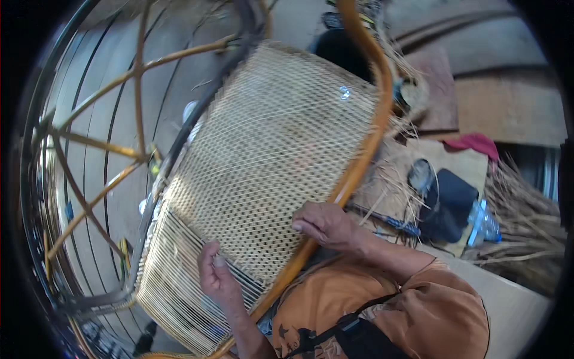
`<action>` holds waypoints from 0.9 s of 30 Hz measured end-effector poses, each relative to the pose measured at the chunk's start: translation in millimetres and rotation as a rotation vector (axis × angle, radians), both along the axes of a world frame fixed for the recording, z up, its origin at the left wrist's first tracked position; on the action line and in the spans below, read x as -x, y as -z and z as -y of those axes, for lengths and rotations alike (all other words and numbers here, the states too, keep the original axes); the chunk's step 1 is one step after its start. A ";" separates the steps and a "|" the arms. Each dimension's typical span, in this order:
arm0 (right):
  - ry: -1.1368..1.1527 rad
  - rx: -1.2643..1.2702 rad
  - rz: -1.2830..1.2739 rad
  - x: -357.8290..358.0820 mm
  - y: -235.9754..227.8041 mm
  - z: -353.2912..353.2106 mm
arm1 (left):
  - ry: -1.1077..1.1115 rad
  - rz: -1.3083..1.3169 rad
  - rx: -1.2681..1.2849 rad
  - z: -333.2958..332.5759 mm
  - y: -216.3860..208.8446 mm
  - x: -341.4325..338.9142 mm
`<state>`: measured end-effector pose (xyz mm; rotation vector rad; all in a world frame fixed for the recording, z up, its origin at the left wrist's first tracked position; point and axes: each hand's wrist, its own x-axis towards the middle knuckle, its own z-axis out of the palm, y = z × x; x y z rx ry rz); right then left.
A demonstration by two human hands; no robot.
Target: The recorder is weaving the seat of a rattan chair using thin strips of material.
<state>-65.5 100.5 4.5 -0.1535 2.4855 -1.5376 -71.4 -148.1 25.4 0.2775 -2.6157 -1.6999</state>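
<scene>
A: Left grip first?
B: Left hand (221,278): fingers half curled, thumb up near the forefinger. Whether it pinches a strand, cannot tell. Sits at the lower edge of the close weave, over the pale, straight parallel cane strands (173,287).

A: Right?
B: Right hand (326,226): clenched, thumb against folded fingers. Any strand inside can't be made out. It is at the right margin of the pale woven cane panel (257,161), by the glossy orange-brown bent rattan rail (353,179).

A: Panel's place?
B: Before the person, slanting, between that rail and a dark curved pole (206,107) on the left.

A: Pose?
B: Right forearm reaches up and leftward from an orange-brown cloth sleeve (442,287). Left forearm rises from the lower edge, back of wrist showing.

A: Unclear?
B: Left elbow cut off; some left fingers hidden. Weave slightly blurred; black fisheye rim crops the corners.
</scene>
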 end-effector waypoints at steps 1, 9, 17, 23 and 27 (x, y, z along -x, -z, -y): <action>-0.016 -0.002 -0.021 -17.5 -1.7 -8.2 | 0.061 -0.036 -0.090 -16.9 0.2 -6.3; 0.628 -0.244 0.117 -135.2 33.0 -113.5 | 0.535 0.037 0.024 -93.6 -7.3 -27.1; 1.104 -0.422 0.132 -198.6 48.2 -204.3 | 0.680 0.138 0.064 -116.0 -8.2 -47.8; 1.066 -0.305 0.290 -218.1 58.1 -187.3 | 0.938 0.081 0.173 -147.0 2.8 -54.1; 1.087 -0.349 0.311 -237.6 59.2 -181.0 | 1.233 -0.123 0.418 -187.9 31.3 -50.5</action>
